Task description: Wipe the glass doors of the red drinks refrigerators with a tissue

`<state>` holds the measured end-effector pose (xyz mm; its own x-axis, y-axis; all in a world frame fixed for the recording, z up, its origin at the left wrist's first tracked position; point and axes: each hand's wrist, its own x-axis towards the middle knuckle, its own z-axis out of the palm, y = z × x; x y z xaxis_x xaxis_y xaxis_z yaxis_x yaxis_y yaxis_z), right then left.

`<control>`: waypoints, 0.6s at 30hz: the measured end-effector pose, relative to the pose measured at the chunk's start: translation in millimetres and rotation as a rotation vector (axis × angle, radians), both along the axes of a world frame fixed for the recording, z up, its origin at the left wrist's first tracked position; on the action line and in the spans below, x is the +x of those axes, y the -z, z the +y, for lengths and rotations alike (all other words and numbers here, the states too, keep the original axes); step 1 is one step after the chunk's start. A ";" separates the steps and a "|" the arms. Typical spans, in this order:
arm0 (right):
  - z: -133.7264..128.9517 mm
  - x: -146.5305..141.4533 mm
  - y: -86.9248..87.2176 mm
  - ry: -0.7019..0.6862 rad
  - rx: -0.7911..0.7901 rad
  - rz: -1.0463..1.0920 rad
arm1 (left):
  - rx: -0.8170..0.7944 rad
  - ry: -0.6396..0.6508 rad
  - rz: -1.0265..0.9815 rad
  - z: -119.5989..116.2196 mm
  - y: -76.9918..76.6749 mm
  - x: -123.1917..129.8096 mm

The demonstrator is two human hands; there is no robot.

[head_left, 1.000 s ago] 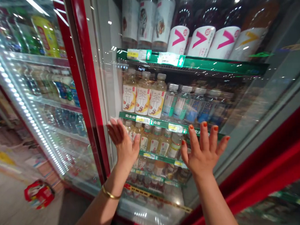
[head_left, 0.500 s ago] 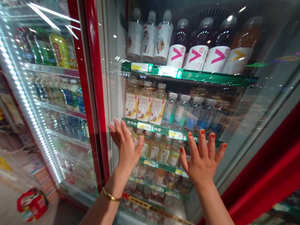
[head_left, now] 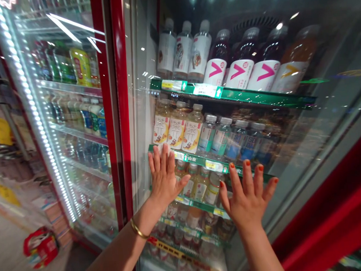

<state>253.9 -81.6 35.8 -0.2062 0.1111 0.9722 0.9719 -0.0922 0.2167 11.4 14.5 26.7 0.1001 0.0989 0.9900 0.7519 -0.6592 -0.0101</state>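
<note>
Left hand (head_left: 164, 182) and right hand (head_left: 248, 200) faced glass door (head_left: 305, 135), fingers spread, grasping nothing; contact unclear from my spot. Bottles (head_left: 193, 131) stood on shelves (head_left: 265, 97) behind it. Flat, gentle palms suited smooth surface.

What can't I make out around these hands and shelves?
- Head view: some third-row bottles, hidden behind the left hand.
- Head view: whether the right hand touches the glass door; its back hides the palm.
- Head view: print on the price tag, too small.
- Head view: the red item on the floor, blurred.
</note>
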 end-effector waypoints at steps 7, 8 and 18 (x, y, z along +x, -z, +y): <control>1.0 -2.2 0.6 0.000 -0.001 0.030 | -0.018 -0.071 -0.003 23.5 -27.1 -42.4; 1.5 -2.2 1.2 0.001 -0.002 0.038 | -0.045 -0.084 -0.054 23.9 -39.6 -41.2; 1.2 -2.4 0.3 0.011 0.006 0.013 | 0.058 -0.084 0.226 13.4 -10.1 -34.1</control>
